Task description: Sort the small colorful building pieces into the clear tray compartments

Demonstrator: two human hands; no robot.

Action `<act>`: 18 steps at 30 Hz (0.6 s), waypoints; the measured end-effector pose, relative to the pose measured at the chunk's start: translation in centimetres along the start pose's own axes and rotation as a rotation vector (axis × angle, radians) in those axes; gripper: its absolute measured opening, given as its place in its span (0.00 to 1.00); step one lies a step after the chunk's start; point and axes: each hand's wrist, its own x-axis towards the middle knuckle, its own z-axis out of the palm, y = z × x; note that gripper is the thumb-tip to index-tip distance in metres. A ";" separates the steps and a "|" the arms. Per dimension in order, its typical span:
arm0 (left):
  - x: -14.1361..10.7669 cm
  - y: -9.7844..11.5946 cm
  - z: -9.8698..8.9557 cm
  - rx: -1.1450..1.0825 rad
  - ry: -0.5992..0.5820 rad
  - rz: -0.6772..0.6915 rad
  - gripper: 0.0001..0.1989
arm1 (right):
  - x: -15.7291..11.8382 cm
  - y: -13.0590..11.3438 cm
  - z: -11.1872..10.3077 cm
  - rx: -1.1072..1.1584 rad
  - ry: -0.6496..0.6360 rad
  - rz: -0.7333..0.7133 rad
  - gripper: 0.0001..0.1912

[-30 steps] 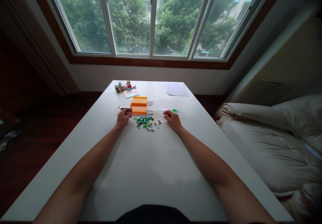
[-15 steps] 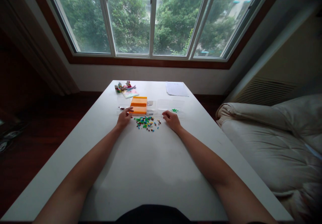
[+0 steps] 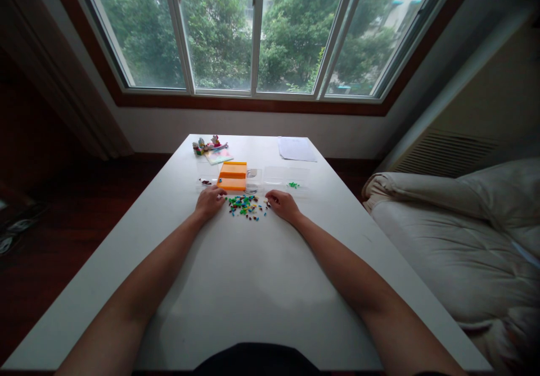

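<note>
Well, coloured pieces [image 3: 243, 202] lie between my left hand [image 3: 208, 201] and right hand [image 3: 284, 204]. I can't tell either grip. The papers [image 3: 296, 148] look unreadable

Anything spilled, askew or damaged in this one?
Mildly odd: small multicolored pieces lie loose on the white table, with strays along the near side, while green pieces sit inside a clear tray. It could be deliberate. No damage is visible at this size.
</note>
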 end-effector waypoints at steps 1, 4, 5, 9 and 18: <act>0.0 0.0 0.0 0.016 -0.007 0.008 0.10 | 0.0 0.0 0.0 0.002 0.000 -0.003 0.11; 0.1 0.1 0.0 0.050 -0.034 0.023 0.10 | 0.0 0.1 0.0 -0.005 -0.005 -0.011 0.10; 0.1 0.2 0.0 0.057 -0.042 0.024 0.10 | 0.0 0.1 0.1 -0.009 -0.007 -0.014 0.10; 0.1 0.4 -0.2 0.063 -0.049 0.036 0.08 | 0.0 0.2 0.1 -0.015 -0.010 -0.029 0.09; -0.1 0.7 -0.2 0.019 -0.073 0.077 0.07 | 0.0 0.2 0.1 -0.003 -0.014 -0.036 0.09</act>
